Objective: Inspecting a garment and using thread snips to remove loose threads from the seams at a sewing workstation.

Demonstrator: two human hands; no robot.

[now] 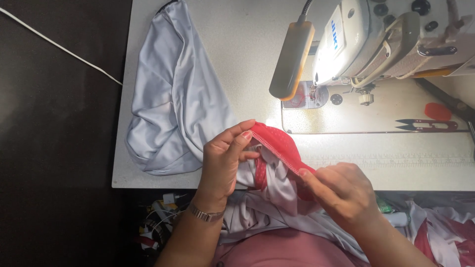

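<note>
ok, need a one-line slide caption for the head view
Left hand and right hand pinch a red stitched fabric edge at a sewing machine, pale grey cloth piled beside.

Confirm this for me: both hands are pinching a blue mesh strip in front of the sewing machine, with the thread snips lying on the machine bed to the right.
Not quite. The head view shows the strip is red, not blue. Both the left hand and right hand pinch it before the sewing machine, thread snips at right.
</note>
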